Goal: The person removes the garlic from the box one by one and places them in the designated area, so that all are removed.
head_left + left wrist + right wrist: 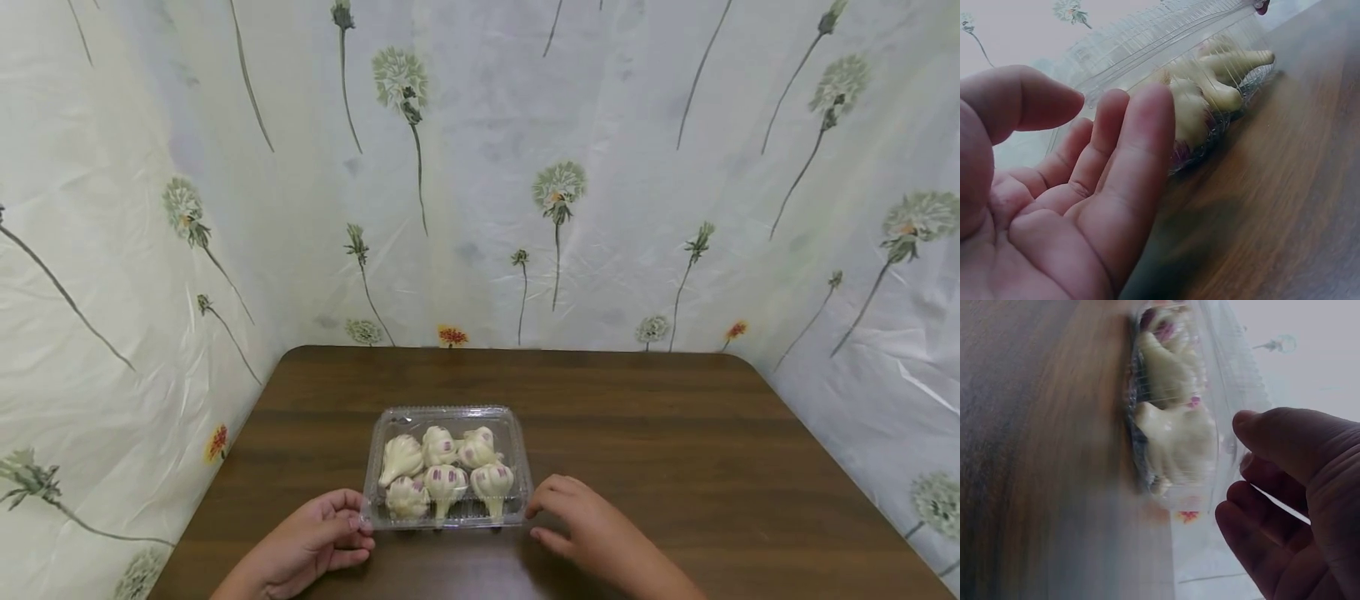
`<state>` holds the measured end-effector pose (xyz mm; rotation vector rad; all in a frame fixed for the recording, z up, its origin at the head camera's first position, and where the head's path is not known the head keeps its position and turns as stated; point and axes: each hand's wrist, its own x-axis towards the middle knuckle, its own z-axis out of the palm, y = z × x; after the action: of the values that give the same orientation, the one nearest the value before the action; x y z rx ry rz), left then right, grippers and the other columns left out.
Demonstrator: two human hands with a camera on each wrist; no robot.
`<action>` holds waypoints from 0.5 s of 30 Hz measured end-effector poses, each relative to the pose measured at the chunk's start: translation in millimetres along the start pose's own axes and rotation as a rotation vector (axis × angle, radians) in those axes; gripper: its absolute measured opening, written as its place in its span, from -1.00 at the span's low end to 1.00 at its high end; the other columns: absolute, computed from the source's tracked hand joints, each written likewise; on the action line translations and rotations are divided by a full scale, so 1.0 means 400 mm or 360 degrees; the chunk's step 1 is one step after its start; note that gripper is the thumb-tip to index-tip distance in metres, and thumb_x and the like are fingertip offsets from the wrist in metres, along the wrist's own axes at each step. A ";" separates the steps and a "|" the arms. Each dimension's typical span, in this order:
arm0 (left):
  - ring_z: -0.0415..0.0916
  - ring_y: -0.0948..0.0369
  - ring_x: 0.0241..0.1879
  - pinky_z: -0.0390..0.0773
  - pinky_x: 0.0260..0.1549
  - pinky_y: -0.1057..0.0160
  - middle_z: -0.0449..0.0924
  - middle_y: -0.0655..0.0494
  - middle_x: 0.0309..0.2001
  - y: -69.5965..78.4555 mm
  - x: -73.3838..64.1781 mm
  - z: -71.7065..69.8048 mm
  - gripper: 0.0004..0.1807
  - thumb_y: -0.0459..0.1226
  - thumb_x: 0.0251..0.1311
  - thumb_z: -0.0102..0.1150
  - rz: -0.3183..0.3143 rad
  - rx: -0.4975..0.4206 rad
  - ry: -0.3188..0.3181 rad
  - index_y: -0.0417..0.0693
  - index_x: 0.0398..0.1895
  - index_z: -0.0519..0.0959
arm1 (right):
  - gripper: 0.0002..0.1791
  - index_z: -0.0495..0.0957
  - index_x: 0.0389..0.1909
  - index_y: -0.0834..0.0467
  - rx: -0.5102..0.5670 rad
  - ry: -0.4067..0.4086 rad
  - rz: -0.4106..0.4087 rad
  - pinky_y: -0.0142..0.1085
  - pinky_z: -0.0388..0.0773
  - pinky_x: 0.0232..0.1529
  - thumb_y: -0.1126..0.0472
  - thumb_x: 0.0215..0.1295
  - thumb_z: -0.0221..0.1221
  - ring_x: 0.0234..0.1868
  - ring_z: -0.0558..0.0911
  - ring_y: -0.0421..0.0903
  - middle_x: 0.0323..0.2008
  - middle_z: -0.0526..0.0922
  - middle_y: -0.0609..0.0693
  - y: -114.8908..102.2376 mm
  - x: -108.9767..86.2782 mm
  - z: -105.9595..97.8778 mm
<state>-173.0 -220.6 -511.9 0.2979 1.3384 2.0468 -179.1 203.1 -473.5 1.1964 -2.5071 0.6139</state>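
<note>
A clear plastic clamshell container (517, 442) with a ridged rim sits near the middle of the table's front part. Inside it lie several white garlic bulbs (446, 483) with purple marks. At its front left corner my left hand (311, 537) holds the rim, the thumb close to the corner and the fingers curled beside and below it. My right hand (588, 529) is at the front right corner, where thumb and index finger pinch the clear edge in the right wrist view. The bulbs (1179, 437) show through the side wall there. Whether the base touches the table cannot be told.
The dark brown wooden table (660, 433) has rounded far corners. Behind it and along both sides hangs a pale curtain (465, 167) printed with dandelions.
</note>
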 end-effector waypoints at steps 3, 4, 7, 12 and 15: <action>0.72 0.22 -0.05 0.72 0.05 0.21 0.65 0.08 -0.05 -0.001 0.002 0.000 -0.85 -0.38 0.57 -0.02 0.0001 -0.0002 0.0006 -0.09 0.10 0.38 | -0.68 0.64 -0.17 -0.08 -0.0002 0.0041 -0.0031 -0.34 0.64 -0.08 0.27 0.16 0.52 -0.09 0.59 -0.27 -0.15 0.59 -0.29 0.004 0.000 0.006; 0.72 0.22 -0.05 0.72 0.05 0.21 0.64 0.09 -0.06 -0.001 0.003 0.001 -0.85 -0.38 0.57 -0.02 0.0001 -0.0005 0.0012 -0.08 0.09 0.38 | -0.69 0.64 -0.18 -0.07 0.0000 0.0055 -0.0043 -0.36 0.64 -0.09 0.28 0.15 0.52 -0.10 0.59 -0.27 -0.16 0.59 -0.29 0.005 0.001 0.007; 0.73 0.22 -0.06 0.72 0.05 0.23 0.63 0.12 -0.09 -0.002 0.005 0.004 -0.87 -0.40 0.55 -0.01 -0.0012 -0.0024 0.0039 -0.06 0.05 0.39 | -0.69 0.65 -0.20 -0.07 -0.0002 0.0095 -0.0077 -0.42 0.61 -0.11 0.30 0.14 0.52 -0.13 0.59 -0.28 -0.18 0.60 -0.28 0.006 0.004 0.013; 0.73 0.22 -0.06 0.72 0.05 0.24 0.62 0.11 -0.13 -0.004 0.007 0.012 -0.88 -0.42 0.53 -0.01 -0.0014 -0.0039 0.0067 -0.08 0.02 0.37 | -0.71 0.66 -0.23 -0.06 0.0002 0.0137 -0.0098 -0.50 0.55 -0.11 0.30 0.13 0.53 -0.16 0.57 -0.30 -0.20 0.59 -0.29 0.005 0.005 0.019; 0.73 0.22 -0.07 0.71 0.04 0.26 0.62 0.10 -0.13 -0.004 0.009 0.014 -0.86 -0.42 0.51 0.01 -0.0013 -0.0033 0.0084 -0.10 0.01 0.36 | -0.73 0.67 -0.23 -0.06 0.0013 0.0149 -0.0092 -0.55 0.52 -0.11 0.29 0.14 0.52 -0.16 0.55 -0.32 -0.20 0.59 -0.30 0.004 0.004 0.022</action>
<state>-172.2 -213.7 -511.3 0.2304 1.3466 2.0736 -182.1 198.5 -480.6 1.2098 -2.3861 0.6508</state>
